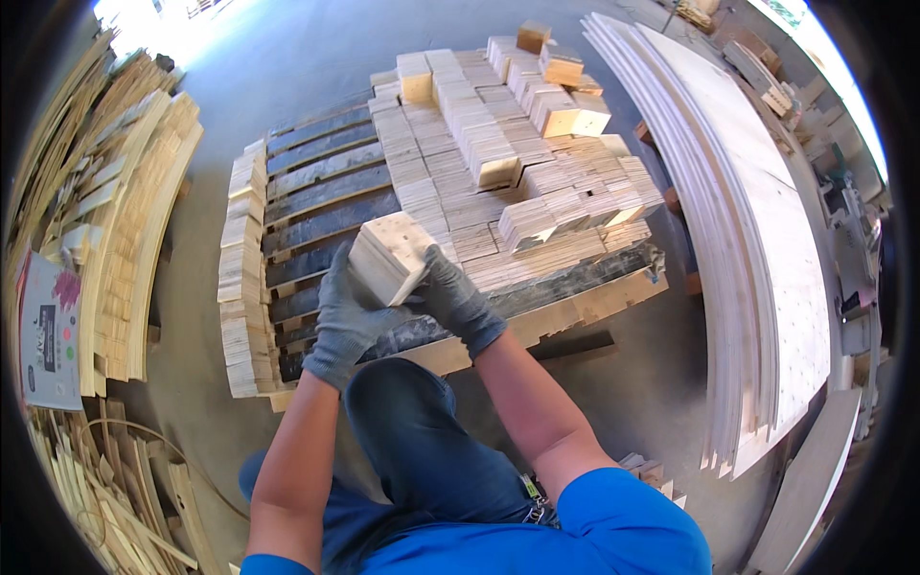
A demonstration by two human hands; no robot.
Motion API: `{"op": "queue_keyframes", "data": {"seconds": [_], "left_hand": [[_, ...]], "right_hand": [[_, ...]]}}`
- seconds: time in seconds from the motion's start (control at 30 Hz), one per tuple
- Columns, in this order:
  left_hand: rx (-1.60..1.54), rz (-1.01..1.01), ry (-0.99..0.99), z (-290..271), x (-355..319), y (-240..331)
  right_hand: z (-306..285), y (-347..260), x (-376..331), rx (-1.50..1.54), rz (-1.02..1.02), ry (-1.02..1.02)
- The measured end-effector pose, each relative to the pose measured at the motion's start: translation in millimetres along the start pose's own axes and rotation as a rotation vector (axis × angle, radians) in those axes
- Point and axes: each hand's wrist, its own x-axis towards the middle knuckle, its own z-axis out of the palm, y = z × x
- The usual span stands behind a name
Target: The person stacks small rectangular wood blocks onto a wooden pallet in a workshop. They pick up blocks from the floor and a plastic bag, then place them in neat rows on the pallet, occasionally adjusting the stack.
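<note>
Between my two grey-gloved hands is a small stack of square plywood pieces (388,257), held tilted above the near part of a pallet (331,182). My left hand (347,311) grips the stack from its left and lower side. On the right side, my right hand (458,295) presses against it with the fingers closed round its edge. Many more plywood blocks (422,172) lie in tight rows on the pallet's middle and right. A single row of pieces (246,268) lines the pallet's left edge, with dark slats showing between.
Long plywood sheets (728,211) are piled to the right of the pallet. Stacked wooden boards (134,240) stand at the left, with a grey printed sheet (50,335) against them. Loose wood strips (115,489) lie at the lower left. Grey floor (278,57) surrounds the pallet.
</note>
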Motion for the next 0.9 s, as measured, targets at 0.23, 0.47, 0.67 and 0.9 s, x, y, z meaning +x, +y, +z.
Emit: {"op": "queue_keyframes", "data": {"seconds": [0.23, 0.47, 0.67, 0.9], "left_hand": [[0.221, 0.03, -0.01, 35, 9, -24], [0.013, -0.112, 0.002, 16, 16, -45], [-0.346, -0.288, 0.079, -4, 25, -95], [-0.77, -0.455, 0.237, -38, 112, -209]], "right_hand": [[-23, -5, 3, -0.052, 0.041, 0.062], [3, 4, 22, -0.172, 0.147, 0.152], [26, 20, 80, -0.363, 0.225, 0.074], [-29, -31, 233, -1.6, -0.35, 0.181]]}}
